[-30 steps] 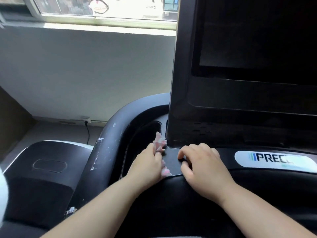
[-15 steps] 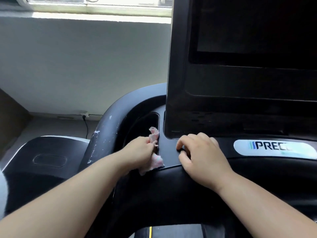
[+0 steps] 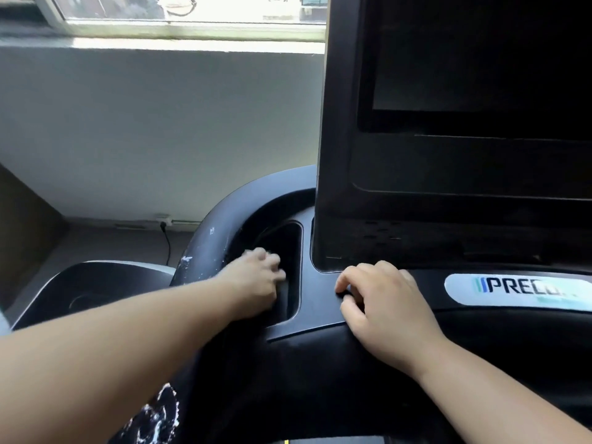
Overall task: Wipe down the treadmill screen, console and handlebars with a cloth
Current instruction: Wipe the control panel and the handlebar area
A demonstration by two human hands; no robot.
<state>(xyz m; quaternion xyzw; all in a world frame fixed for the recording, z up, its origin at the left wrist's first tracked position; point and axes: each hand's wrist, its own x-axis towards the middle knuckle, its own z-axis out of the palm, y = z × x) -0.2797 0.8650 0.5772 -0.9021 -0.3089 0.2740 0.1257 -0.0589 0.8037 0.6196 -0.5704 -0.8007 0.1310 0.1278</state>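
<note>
The black treadmill console (image 3: 320, 302) fills the right half of the head view, with its dark screen (image 3: 480, 59) above. My left hand (image 3: 256, 277) reaches into the cup-holder recess (image 3: 293, 251) left of the screen column, fingers curled downward. The pink cloth is hidden under that hand. My right hand (image 3: 381, 302) rests on the console ledge below the screen with loosely bent fingers, holding nothing. The curved black handlebar (image 3: 208, 238), speckled with white marks, arcs just left of my left hand.
A white Precor label (image 3: 512, 288) sits on the console right of my right hand. Another black machine (image 3: 96, 283) stands low at the left. A power cord (image 3: 166, 241) runs down from the wall socket below the window (image 3: 192, 14).
My left hand has moved left and forward, off the console edge and down into the cup-holder recess, and the pink cloth has gone out of sight. My right hand has stayed in place.
</note>
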